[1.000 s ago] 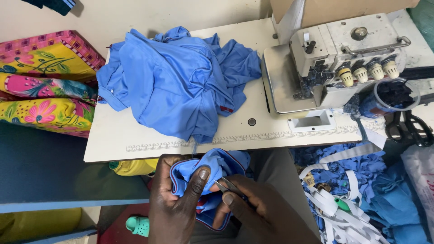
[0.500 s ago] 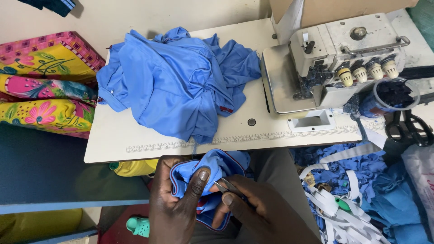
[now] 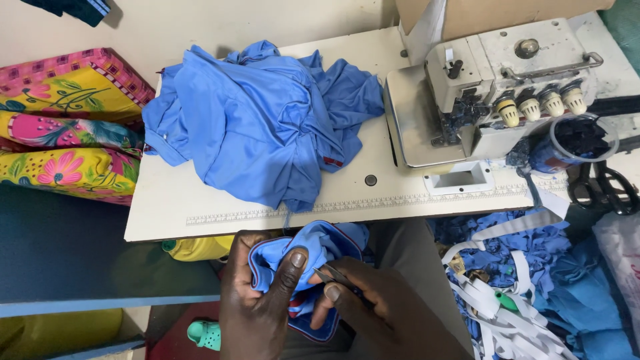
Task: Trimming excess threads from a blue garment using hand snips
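Observation:
My left hand [image 3: 257, 303] grips a small blue fabric piece [image 3: 313, 250] with red-and-white edging, thumb pressed on top, held in my lap below the table edge. My right hand [image 3: 373, 307] pinches a thin metal tool [image 3: 333, 275], likely small snips, its tip against the fabric beside my left thumb. A large heap of blue garments [image 3: 257, 123] lies on the white sewing table [image 3: 167, 200] above my hands.
An overlock sewing machine [image 3: 500, 87] with thread knobs sits at the table's right. Black scissors [image 3: 603, 187] lie at the far right. Blue scraps and white strips [image 3: 513, 280] pile on the floor at right. Colourful floral cushions [image 3: 63, 127] stack at left. A teal shoe [image 3: 203, 333] rests below.
My hands shifted only slightly on the blue piece; the tool tip stays at the fabric by my left thumb. Nothing else moved.

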